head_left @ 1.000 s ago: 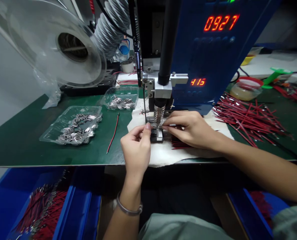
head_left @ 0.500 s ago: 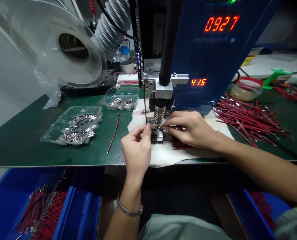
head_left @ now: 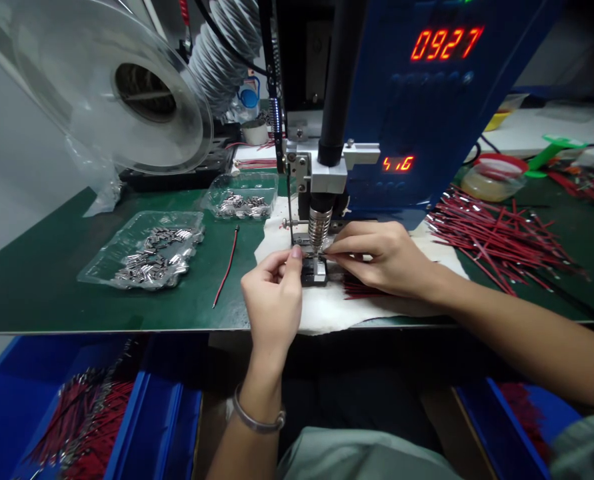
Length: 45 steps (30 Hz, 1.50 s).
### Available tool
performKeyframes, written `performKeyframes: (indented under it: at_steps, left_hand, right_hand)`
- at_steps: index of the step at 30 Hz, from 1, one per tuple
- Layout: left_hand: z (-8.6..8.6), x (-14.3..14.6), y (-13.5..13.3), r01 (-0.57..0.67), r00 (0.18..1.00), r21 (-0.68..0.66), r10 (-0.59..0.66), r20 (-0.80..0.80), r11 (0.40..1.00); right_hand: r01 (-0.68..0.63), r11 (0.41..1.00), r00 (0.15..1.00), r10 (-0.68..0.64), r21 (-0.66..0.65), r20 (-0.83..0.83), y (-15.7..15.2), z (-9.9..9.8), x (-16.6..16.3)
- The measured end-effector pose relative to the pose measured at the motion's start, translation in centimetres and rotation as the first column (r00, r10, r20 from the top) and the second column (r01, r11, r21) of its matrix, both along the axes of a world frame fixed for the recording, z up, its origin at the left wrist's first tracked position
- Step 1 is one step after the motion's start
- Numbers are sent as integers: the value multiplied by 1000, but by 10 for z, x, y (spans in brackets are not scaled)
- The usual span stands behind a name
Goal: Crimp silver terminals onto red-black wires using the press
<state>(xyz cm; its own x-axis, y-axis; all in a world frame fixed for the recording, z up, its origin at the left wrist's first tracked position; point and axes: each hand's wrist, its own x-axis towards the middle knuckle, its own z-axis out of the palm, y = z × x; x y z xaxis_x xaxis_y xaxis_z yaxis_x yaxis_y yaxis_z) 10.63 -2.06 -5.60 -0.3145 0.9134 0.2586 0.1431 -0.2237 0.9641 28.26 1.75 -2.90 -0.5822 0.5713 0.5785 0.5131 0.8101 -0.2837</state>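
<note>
My left hand (head_left: pixel 275 290) is closed in a pinch at the left of a small metal fixture (head_left: pixel 319 269). My right hand (head_left: pixel 384 257) pinches from the other side, its fingertips close to the same fixture. Whatever lies between the fingers of either hand is too small and covered to make out. Right above the fingertips is the spring-wrapped tip of a soldering head (head_left: pixel 319 230), pointing down. Under my right hand lie several dark red wires (head_left: pixel 359 288) on a white cloth (head_left: pixel 334 316).
Two clear trays of small metal parts, one nearer (head_left: pixel 97 273) and one farther (head_left: pixel 273 190), stand left. A single red wire (head_left: pixel 225 267) lies beside them. A red wire pile (head_left: pixel 497 233) is at right. Behind rises a blue machine (head_left: pixel 401 120) with lit digits. Blue bins (head_left: pixel 149 407) sit below the table edge.
The lower lit number on the blue machine has gone from 415 to 416. Both hands stay in nearly the same pinching pose, and the view has shifted very slightly.
</note>
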Motion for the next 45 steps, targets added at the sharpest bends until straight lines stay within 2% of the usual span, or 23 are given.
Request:
performKeyframes:
  at_steps: [32, 38, 40, 43, 45]
  left_hand:
    - [1, 0, 3, -6, 1000, 0, 6, -24, 1000]
    - [2, 0, -16, -131, 991, 66, 132, -11, 989]
    - [3, 2, -30, -74, 993, 88, 81, -85, 993]
    - [5, 12, -50, 142, 962, 89, -116, -245, 986]
    - [6, 22, -58, 250, 936, 60, -226, -271, 966]
  right_hand:
    - [-3, 998, 1000, 4, 61, -5, 0, 0, -1]
    - [-47, 996, 995, 53, 75, -81, -6, 5, -3]
    - [-72, 995, 992, 78, 71, -95, -10, 8, -3]
    - [-118, 987, 984, 130, 108, -120, -17, 11, -3]
    - [-158, 976, 975, 177, 148, -132, -22, 13, -4]
